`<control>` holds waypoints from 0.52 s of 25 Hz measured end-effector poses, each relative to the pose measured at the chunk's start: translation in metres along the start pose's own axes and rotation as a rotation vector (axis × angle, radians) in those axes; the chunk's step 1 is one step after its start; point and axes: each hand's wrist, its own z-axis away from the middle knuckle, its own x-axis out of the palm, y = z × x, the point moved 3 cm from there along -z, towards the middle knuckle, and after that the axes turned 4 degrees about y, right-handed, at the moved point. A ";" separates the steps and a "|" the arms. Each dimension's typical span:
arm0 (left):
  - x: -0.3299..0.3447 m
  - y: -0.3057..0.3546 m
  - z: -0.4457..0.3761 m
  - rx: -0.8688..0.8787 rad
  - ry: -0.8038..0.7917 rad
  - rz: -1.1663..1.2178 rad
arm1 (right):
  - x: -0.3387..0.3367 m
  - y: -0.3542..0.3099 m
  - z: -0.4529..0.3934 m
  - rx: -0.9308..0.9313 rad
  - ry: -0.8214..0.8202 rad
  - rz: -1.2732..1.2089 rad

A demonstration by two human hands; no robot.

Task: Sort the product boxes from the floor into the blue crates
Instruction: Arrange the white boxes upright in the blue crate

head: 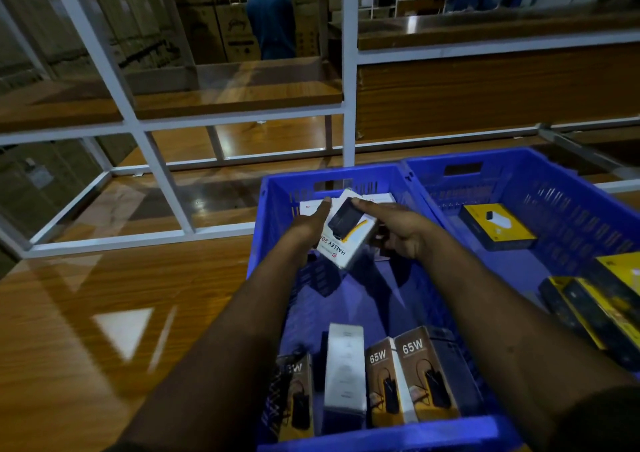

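We reach both arms into the nearer blue crate (266,188), and between our hands sits a white box (349,232) printed "HALLEY", with a dark device pictured on its face. It is tilted, one corner pointing down toward the crate floor, and held above that floor near the far wall.

Our left hand (311,225) lies along the box's left edge, its fingers (325,206) fairly straight and close together, their tips reaching past the box's upper corner onto other white boxes (308,207) lying flat behind it. We cannot tell whether the thumb wraps underneath.

Our right hand (401,232) comes over the box from the right. Its forefinger (363,204) stretches along the top edge, and the other fingers curl down by the right side; the thumb is hidden, so how firm the grip is stays unclear.

At the near end of the same crate stand several brown boxes marked "65W" (424,375), upright and side by side, with a plain white carton (344,368) among them.

A second blue crate (554,181) touches the first on the right and holds a yellow and black box (498,226) lying flat, with more yellow and black boxes (595,306) at its near right.

Both crates rest on a glossy wooden surface (121,296), with white shelving (166,174) behind and a person in blue (272,22) far off.
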 end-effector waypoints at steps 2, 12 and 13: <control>-0.005 -0.002 -0.002 -0.027 0.044 -0.019 | 0.003 -0.009 0.003 -0.174 -0.019 0.006; -0.009 0.001 0.004 -0.131 -0.159 0.343 | 0.022 -0.019 0.024 -0.440 -0.257 0.157; -0.011 0.003 0.005 -0.123 -0.154 0.367 | 0.022 -0.020 0.023 -0.423 -0.234 0.070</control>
